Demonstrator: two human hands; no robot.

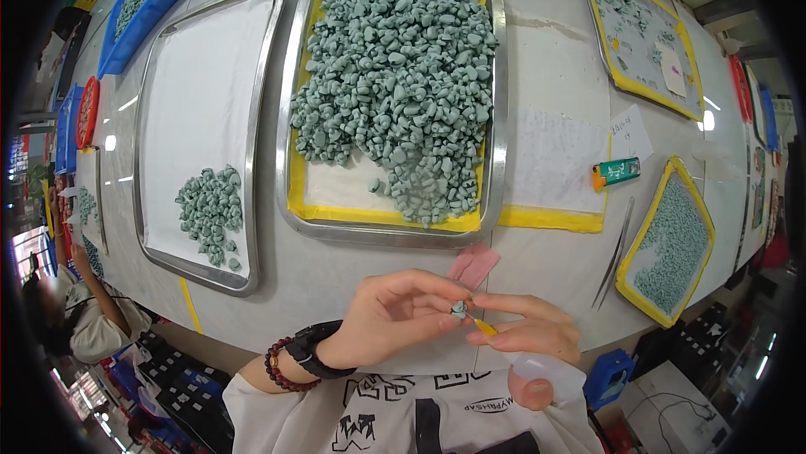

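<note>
Left grip (403, 307): thumb and fingertips pinched nearly closed on a small grey-green piece (458, 309), held up off the tabletop (546, 265). Right grip (533, 328): fingers loosely bent, thumb underneath, the yellow nozzle (485, 327) held between them, thin end pointing at the piece; cannot tell if they touch. Clear rounded vessel (532, 383) with a pinkish end just below the right grip; its link to the nozzle is unclear.

Straight beyond both grips, past a pink scrap (474, 265): large metal tray (378, 236), yellow-edged liner inside, heaped with similar pieces (395, 76), its near left corner mostly bare liner.

Left of the left grip, farther out: second metal tray (197, 76), white-lined, one small pile (210, 209) in its near right corner. Beyond that, a blue bin (109, 59) holding more green pieces.

Right of the right grip: dark tweezers (620, 248), then a yellow-edged tray (630, 257) spread with much finer green chips (672, 244). Farther off on that side, another yellow-rimmed tray (655, 97): scattered green bits, a pale slip lying in it. Green lighter (620, 171) between the two.
</note>
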